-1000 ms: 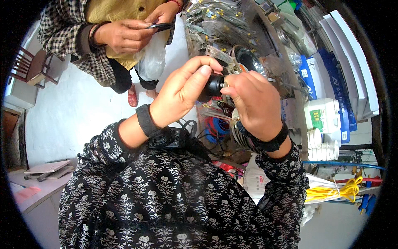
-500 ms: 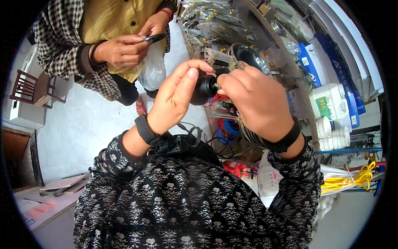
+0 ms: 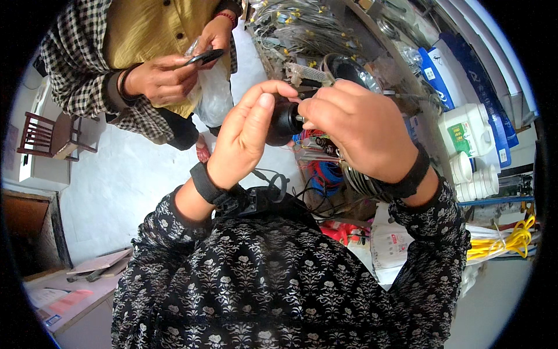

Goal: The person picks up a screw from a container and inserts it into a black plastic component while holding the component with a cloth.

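Note:
My left hand (image 3: 241,134) is closed round a black, rounded part (image 3: 281,123) with a stepped, cylindrical end, its thumb and fingers along the near side. From that end a small metal stub (image 3: 300,118) sticks out toward the right. My right hand (image 3: 363,131) has its fingers curled in a pinch at the stub, thumb and forefinger against the part's end. Whether anything small is between those fingertips is hidden. The far side of the black part is covered by my left fingers.
Across from me, a person in a checked sleeve (image 3: 75,67) holds a small black item (image 3: 207,56) and clear plastic (image 3: 215,102). Bundled cables (image 3: 302,32) cover the bench beyond my hands. White cups (image 3: 478,187), a white jug (image 3: 468,131) and yellow cord (image 3: 504,247) lie at right; a wooden chair (image 3: 58,136) stands left.
My hands keep their hold on the black part, with the right fingers shifted slightly at its end. The co-worker's black item has turned and clear plastic shows beside it. The view has shifted slightly.

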Demonstrator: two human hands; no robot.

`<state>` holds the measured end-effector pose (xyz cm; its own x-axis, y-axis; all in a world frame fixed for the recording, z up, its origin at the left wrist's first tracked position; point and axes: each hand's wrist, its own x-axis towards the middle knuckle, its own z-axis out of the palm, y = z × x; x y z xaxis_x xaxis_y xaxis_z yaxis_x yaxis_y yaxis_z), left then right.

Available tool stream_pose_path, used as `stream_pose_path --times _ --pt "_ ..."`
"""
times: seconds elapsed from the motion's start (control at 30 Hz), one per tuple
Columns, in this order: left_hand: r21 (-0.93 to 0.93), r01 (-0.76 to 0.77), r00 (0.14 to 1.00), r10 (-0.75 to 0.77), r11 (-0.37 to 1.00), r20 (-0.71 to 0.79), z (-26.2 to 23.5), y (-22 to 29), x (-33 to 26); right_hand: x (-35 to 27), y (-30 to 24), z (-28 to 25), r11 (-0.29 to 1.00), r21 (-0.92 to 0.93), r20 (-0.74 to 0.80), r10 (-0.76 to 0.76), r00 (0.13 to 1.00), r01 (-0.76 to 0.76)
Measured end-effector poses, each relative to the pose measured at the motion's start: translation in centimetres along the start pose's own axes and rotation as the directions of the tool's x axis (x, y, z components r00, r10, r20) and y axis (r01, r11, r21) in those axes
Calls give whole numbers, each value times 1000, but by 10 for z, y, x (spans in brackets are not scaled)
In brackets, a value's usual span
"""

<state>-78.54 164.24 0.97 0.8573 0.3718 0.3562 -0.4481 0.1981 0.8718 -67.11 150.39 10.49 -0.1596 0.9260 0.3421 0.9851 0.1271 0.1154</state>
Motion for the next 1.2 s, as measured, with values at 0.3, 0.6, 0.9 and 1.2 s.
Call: stream_pose_path --times 0.3,0.6,0.9,1.2 --pt "164 -117 992 123 979 -24 5 1 -1 -2 10 1 945 320 36 51 998 -60" --pt "566 -471 864 484 676 140 -8 -3 13 -6 0 13 560 711 236 379 895 -425" --pt "689 -664 690 594 291 414 -11 4 24 -15 -2 32 -179 905 424 355 833 -385" --pt "636 -771 505 637 31 582 -18 20 34 -14 -4 15 -654 661 625 210 752 -367"
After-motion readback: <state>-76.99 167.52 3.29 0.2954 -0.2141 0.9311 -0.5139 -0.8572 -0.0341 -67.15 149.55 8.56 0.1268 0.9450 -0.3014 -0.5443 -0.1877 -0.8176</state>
